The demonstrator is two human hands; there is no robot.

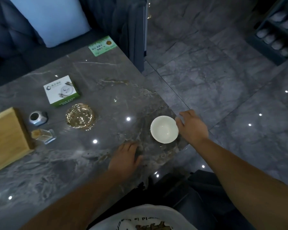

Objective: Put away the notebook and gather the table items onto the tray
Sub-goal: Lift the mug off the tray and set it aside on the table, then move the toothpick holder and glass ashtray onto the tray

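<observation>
A white bowl (164, 129) stands near the right edge of the grey marble table (106, 90). My right hand (192, 126) is at the bowl's right rim, fingers spread and touching it, not closed around it. My left hand (125, 159) lies flat on the tabletop, left of and below the bowl, holding nothing. A wooden tray (5, 138) sits at the far left edge. Beside it are a small metal jar (38, 117), a small glass bottle (44, 136) lying down, an amber glass dish (80, 117) and a white-and-green box (61, 91). No notebook is visible.
A green card (102, 45) lies at the table's far corner. A dark sofa with a pale cushion (47, 19) stands behind the table. Glossy tiled floor (223, 80) lies to the right, with a dark shelf (276, 30) at the top right.
</observation>
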